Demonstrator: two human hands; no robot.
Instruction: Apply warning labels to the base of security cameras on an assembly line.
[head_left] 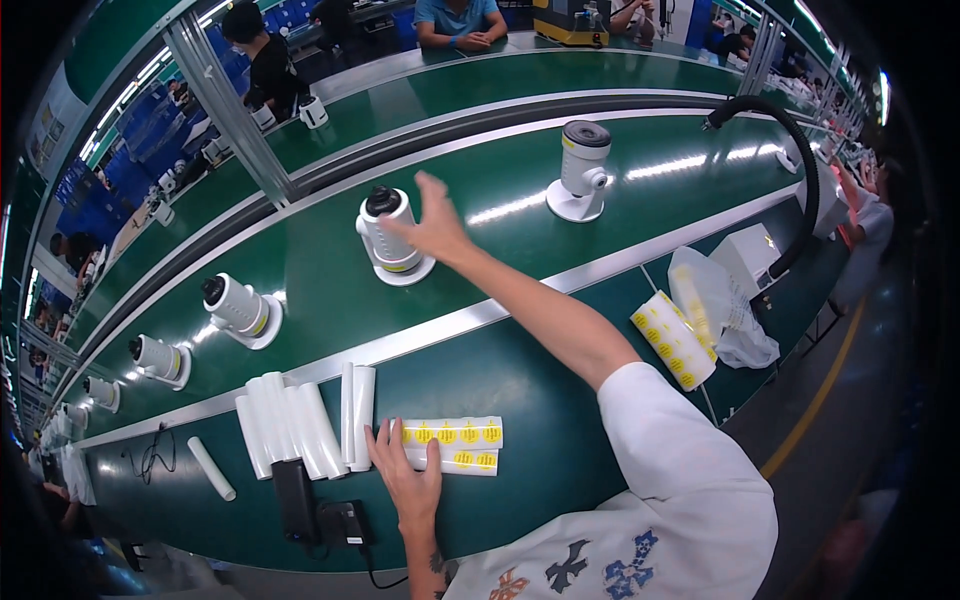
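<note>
A long green conveyor belt [330,270] carries white cylindrical cameras. The right hand [437,225], fingers spread, touches the nearest camera [392,238] mid-belt without gripping it. Below the belt, the left hand [405,478] rests flat, unclenched, on yellow sticker strips [455,445], beside white rolled tubes [300,425].

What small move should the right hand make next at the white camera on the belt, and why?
Probably close the right hand on the white camera: its open fingers already touch the body's side. The left hand rests flat on the yellow sticker strips.
</note>
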